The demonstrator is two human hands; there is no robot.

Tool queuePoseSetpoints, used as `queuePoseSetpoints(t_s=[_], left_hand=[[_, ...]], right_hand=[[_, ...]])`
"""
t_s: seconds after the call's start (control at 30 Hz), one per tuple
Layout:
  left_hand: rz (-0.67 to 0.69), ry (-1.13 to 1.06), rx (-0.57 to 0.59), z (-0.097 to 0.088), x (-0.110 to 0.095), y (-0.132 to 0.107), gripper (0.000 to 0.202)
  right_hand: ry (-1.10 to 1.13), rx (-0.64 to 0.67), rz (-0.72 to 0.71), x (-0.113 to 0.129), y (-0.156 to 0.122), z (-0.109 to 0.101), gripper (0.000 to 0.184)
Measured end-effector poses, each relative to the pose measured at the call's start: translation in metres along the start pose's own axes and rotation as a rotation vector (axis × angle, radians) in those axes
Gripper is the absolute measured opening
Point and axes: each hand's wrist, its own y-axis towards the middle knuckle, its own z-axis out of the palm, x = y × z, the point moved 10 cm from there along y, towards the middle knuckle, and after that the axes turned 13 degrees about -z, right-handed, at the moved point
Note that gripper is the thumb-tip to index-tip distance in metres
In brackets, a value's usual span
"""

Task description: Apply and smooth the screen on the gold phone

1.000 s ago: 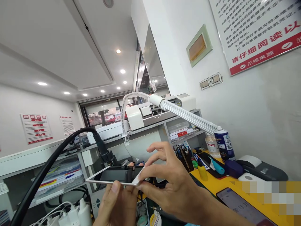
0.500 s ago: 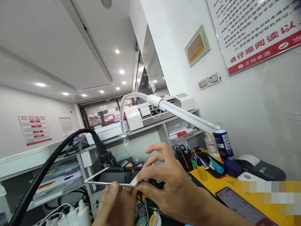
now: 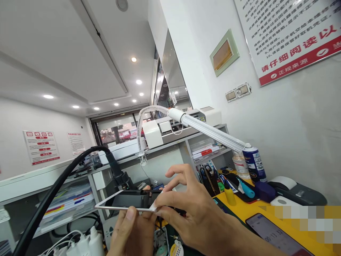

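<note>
— Looking at what?
— At a white-framed phone (image 3: 128, 201) with a dark face, held level and almost edge-on in mid-air. Low in the middle of the view, above the near end of the bench.

— Held how?
— Grasped from both sides. Propped from beneath by the left hand (image 3: 131, 233), with the thumb pressed on the near long edge. Pinched at the right corner between thumb and forefinger of the right hand (image 3: 193, 215), with the remaining fingers lifted and spread above.

— Tight or slack?
— Closed on the phone in both cases.

— Directly behind?
— Backed by a thick black hose (image 3: 66, 174), arching up from the lower left and ending in a dark fitting close to the phone's far edge. Touching or apart: cannot tell.

— Underneath?
— Down at the lower left, white chargers (image 3: 85, 241) with their cables.

— To the right?
— A yellow mat (image 3: 239, 210), with a second phone (image 3: 274, 236) lying face up on it, screen lit, well apart from the hands. Farther back, a black tool holder (image 3: 209, 179), a yellow bottle (image 3: 229, 195) and a blue-and-white spray can (image 3: 254, 164).

— Higher up?
— A white desk lamp (image 3: 210, 132) on a gooseneck, slanting down to the right toward the can. On the wall, a red-and-white notice (image 3: 293, 35).
</note>
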Motion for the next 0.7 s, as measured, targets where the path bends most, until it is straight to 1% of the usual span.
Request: queuePoseSetpoints(t_s=[0.13, 0.27, 0.4, 0.5, 0.57, 0.7], left_hand=[[-0.017, -0.001, -0.033, -0.007, 0.003, 0.0, 0.036], [0.025, -0.005, -0.034, 0.0, 0.0, -0.004, 0.047], [0.093, 0.056, -0.121, 0.002, -0.005, -0.012, 0.05], [0.118, 0.084, -0.168, 0.0, -0.005, -0.015, 0.052], [0.136, 0.095, -0.177, -0.001, -0.006, -0.015, 0.053], [0.157, 0.09, -0.153, 0.002, -0.006, -0.015, 0.051]], right_hand=[[-0.003, 0.028, -0.01, 0.001, -0.001, 0.001, 0.011], [0.004, 0.077, -0.026, 0.001, -0.001, 0.005, 0.014], [0.017, 0.112, -0.071, 0.004, -0.002, 0.007, 0.015], [0.026, 0.128, -0.068, 0.002, -0.002, 0.007, 0.017], [0.031, 0.133, -0.073, 0.003, -0.002, 0.006, 0.018], [0.05, 0.144, -0.064, 0.002, -0.001, 0.006, 0.018]])
